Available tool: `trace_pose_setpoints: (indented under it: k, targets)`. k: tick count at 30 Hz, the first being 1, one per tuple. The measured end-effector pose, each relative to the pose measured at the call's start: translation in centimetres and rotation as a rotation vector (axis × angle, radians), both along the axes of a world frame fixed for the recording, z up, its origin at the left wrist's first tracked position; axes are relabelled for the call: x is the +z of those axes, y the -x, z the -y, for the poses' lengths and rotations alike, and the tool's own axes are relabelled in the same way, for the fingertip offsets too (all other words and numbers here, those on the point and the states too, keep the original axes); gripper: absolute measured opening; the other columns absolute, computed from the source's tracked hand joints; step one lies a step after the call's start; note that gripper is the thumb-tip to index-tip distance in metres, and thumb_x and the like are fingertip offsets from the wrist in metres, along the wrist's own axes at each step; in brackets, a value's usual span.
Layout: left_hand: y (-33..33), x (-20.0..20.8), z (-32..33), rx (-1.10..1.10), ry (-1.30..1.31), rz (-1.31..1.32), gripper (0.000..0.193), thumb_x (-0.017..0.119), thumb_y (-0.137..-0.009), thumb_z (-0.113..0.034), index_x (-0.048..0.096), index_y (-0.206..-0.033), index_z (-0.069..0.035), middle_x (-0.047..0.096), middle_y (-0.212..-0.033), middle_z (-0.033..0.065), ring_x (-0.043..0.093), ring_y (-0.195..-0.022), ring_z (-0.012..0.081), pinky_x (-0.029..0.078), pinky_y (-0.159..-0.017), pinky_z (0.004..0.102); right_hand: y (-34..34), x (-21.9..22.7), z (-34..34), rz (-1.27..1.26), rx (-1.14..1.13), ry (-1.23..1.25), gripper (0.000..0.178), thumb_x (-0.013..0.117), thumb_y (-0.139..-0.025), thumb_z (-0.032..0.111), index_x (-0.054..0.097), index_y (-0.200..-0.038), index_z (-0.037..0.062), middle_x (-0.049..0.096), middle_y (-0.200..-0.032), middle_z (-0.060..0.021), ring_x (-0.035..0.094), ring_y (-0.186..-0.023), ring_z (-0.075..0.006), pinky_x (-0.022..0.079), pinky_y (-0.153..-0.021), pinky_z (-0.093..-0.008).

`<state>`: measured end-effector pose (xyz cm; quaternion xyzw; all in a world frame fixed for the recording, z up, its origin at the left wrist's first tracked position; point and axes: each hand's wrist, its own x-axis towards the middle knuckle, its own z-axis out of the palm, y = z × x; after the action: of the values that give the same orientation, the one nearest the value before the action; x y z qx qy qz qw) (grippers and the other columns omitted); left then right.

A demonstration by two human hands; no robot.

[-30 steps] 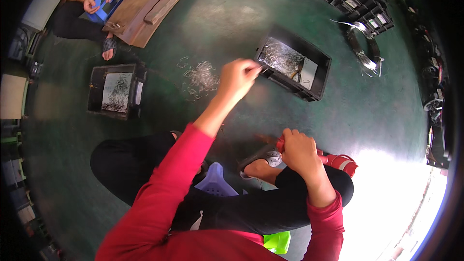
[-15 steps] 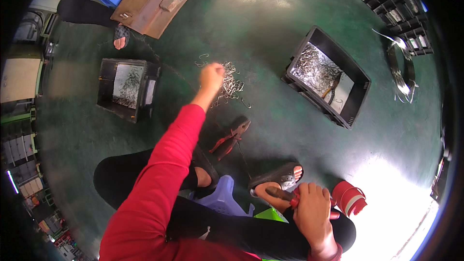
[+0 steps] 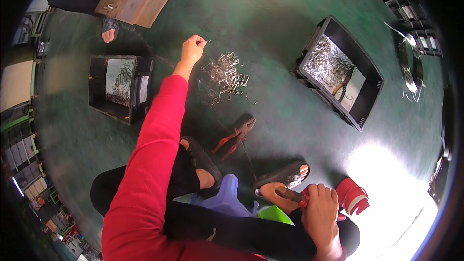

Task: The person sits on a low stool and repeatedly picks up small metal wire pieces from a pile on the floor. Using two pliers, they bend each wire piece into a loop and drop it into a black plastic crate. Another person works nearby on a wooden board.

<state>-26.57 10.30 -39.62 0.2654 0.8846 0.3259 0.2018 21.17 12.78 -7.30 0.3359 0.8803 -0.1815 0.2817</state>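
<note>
My left hand is stretched far forward above the floor, its thumb and fingers pinched on a small metal hook, of which only a shiny bit shows. Just right of it lies a loose pile of bent silvery metal hooks. Resting over my right knee, my right hand is wrapped around the red handles of a pair of pliers, whose dark jaws point left. A second pair of red-handled pliers lies on the floor between the pile and my feet.
To the right stands a black crate with many metal pieces and a yellow-handled tool inside. Another black crate stands left. A wire coil, wooden boards, a red container and a purple stool surround me. Another person's foot shows far left.
My left hand has moved from above the pile to its far left side, pinching a hook there. The right hand keeps its hold on the pliers. The view has shifted slightly.
</note>
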Motion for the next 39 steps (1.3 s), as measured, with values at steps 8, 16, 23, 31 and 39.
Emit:
trace_pose_setpoints:
  k: [8, 16, 23, 31, 39]
  targets:
    - [-13.3, 16.2, -1.4, -0.04, -0.96, 1.274, 0.02, 0.058, -0.093, -0.008, 0.06, -0.112, -0.002, 0.063, -0.095, 0.0049, 0.06, -0.082, 0.0127, 0.052, -0.071, 0.0242, 0.5, 4.6, 0.4, -0.372, -0.349, 0.235, 0.024, 0.064, -0.077, 0.005, 0.056, -0.099, 0.0031, 0.06, -0.089, -0.0186, 0.059, -0.083, -0.0409, 0.046, -0.07, -0.0451]
    - [-25.6, 30.0, 3.3, -0.147, -1.045, 1.09, 0.014, 0.061, -0.092, -0.013, 0.056, -0.103, -0.005, 0.065, -0.099, 0.01, 0.067, -0.093, 0.0225, 0.055, -0.08, 0.0311, -0.9, 5.5, 1.4, -0.611, -0.487, 0.449, 0.028, 0.069, -0.084, 0.019, 0.057, -0.102, 0.0017, 0.063, -0.083, -0.0117, 0.061, -0.076, -0.0207, 0.048, -0.071, -0.0346]
    - [-31.3, 34.6, 7.1, -0.158, -1.093, 0.943, 0.006, 0.057, -0.094, -0.008, 0.055, -0.1, -0.006, 0.066, -0.103, 0.0139, 0.067, -0.096, 0.0271, 0.055, -0.083, 0.0361, -1.2, 7.6, 1.9, -0.514, -0.575, 0.699, 0.024, 0.066, -0.088, 0.021, 0.058, -0.103, 0.0038, 0.058, -0.078, -0.0044, 0.052, -0.069, -0.0082, 0.043, -0.065, -0.0268]
    - [-32.7, 35.2, 8.4, -0.219, -1.227, 0.873, 0.006, 0.056, -0.094, -0.005, 0.056, -0.1, -0.007, 0.065, -0.103, 0.0126, 0.066, -0.098, 0.0279, 0.057, -0.084, 0.0371, -1.0, 6.2, 2.7, -0.629, -0.525, 0.947, 0.02, 0.063, -0.091, 0.019, 0.059, -0.103, 0.0028, 0.059, -0.085, -0.0003, 0.053, -0.078, -0.0092, 0.044, -0.074, -0.0261]
    - [-33.3, 34.9, 8.5, -0.195, -1.325, 0.829, 0.006, 0.054, -0.094, -0.003, 0.054, -0.1, -0.006, 0.065, -0.106, 0.0145, 0.066, -0.099, 0.0294, 0.057, -0.085, 0.0385, -0.8, 5.1, 2.6, -0.652, -0.474, 0.939, 0.037, 0.064, -0.089, 0.032, 0.059, -0.115, 0.0061, 0.06, -0.067, -0.0022, 0.055, -0.055, -0.0096, 0.046, -0.049, -0.0281]
